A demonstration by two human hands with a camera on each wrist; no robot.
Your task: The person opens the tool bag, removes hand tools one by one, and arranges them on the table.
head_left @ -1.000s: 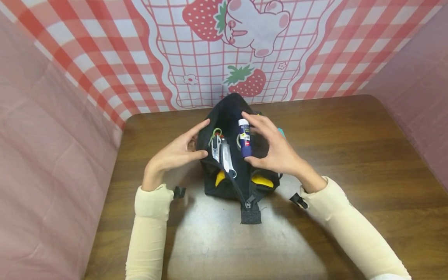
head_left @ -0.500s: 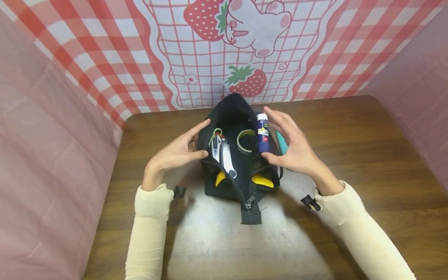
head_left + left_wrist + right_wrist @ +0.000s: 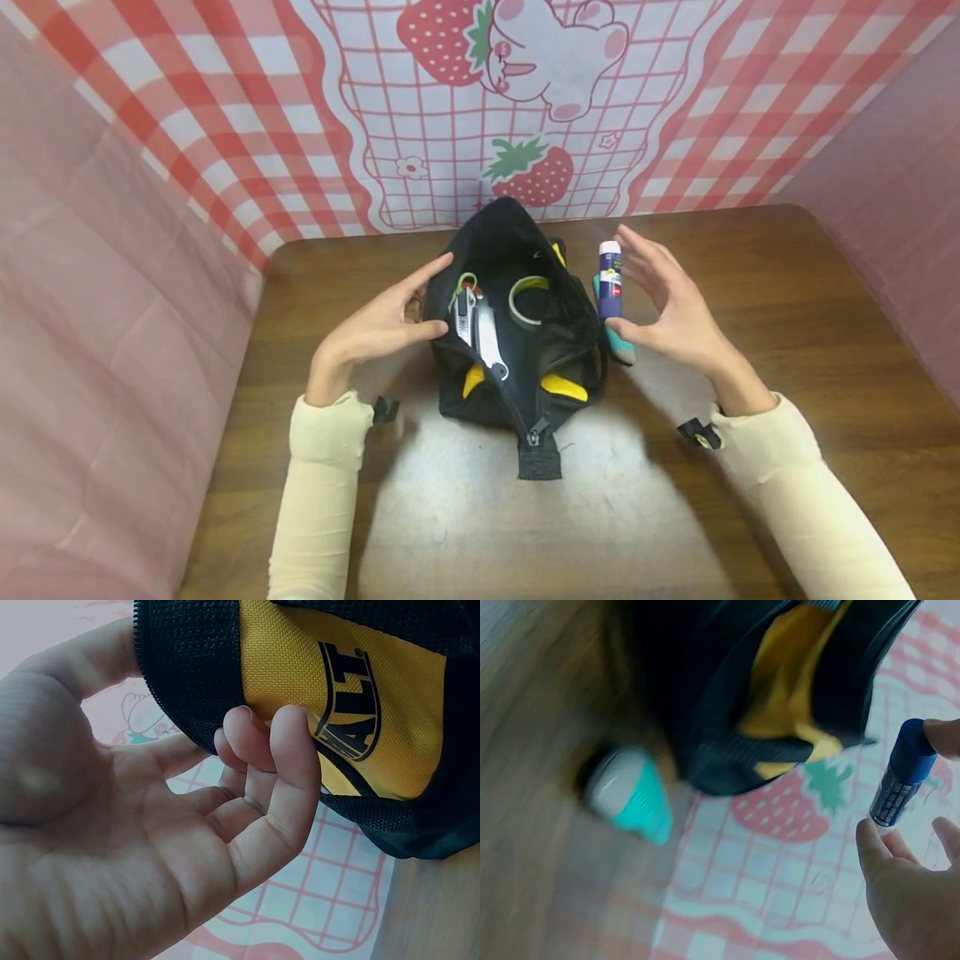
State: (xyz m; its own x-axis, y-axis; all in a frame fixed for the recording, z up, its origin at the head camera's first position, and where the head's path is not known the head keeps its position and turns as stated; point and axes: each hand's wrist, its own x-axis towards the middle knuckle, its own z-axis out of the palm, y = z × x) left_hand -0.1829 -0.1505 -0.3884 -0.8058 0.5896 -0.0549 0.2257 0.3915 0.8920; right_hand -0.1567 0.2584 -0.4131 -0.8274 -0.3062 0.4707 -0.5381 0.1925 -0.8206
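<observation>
A black and yellow tool bag (image 3: 506, 229) stands on the table with its zipped mouth spread wide. My left hand (image 3: 375, 329) grips its left side, thumb and fingers at the rim; in the left wrist view the fingers curl against the yellow panel (image 3: 277, 660). Inside the bag are silver utility knives (image 3: 487, 333), a green loop handle (image 3: 467, 280) and a roll of tape (image 3: 513, 305). Right of the bag, my right hand (image 3: 682, 312) pinches a dark blue glue stick (image 3: 610, 283) upright between thumb and fingertips. Its white end is up in the head view.
A teal and grey object (image 3: 621, 346) lies on the wooden table (image 3: 795, 333) against the bag's right side, partly behind the glue stick. A strawberry-print cloth (image 3: 420, 117) hangs behind. Pink cloth (image 3: 112, 333) hangs at both sides.
My right hand has carried the glue stick from over the bag's mouth out to the right, past the bag's side. The left hand has kept its grip on the bag.
</observation>
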